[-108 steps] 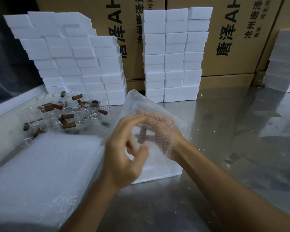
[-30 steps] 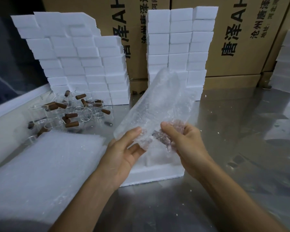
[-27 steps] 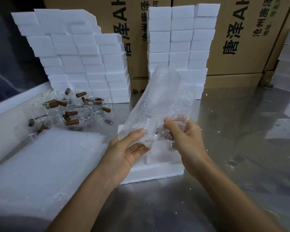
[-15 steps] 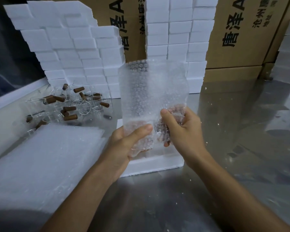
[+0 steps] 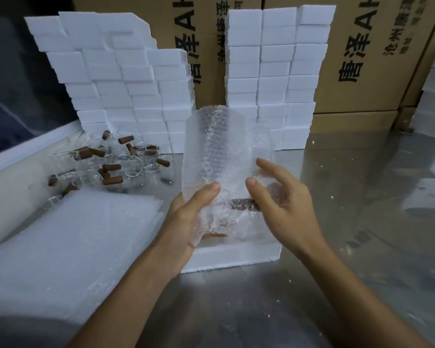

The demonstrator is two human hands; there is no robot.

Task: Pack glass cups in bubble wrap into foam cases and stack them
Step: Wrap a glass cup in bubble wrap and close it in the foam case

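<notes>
The glass cup (image 5: 236, 209) sits low in the bubble wrap (image 5: 219, 156), brown handle lying sideways across the bundle, while the loose tail of wrap stands straight up above it. Going left to right: the left hand (image 5: 189, 217) has its grip curled round the bundle's left side, thumb on the front. The right hand (image 5: 284, 199) is just beside it, fingers spread and relaxed, holding nothing as far as I can tell. Foam case (image 5: 231, 254) sits on the worktop (image 5: 362, 222) directly below, so I'd guess the tall flap gets rolled down first.
</notes>
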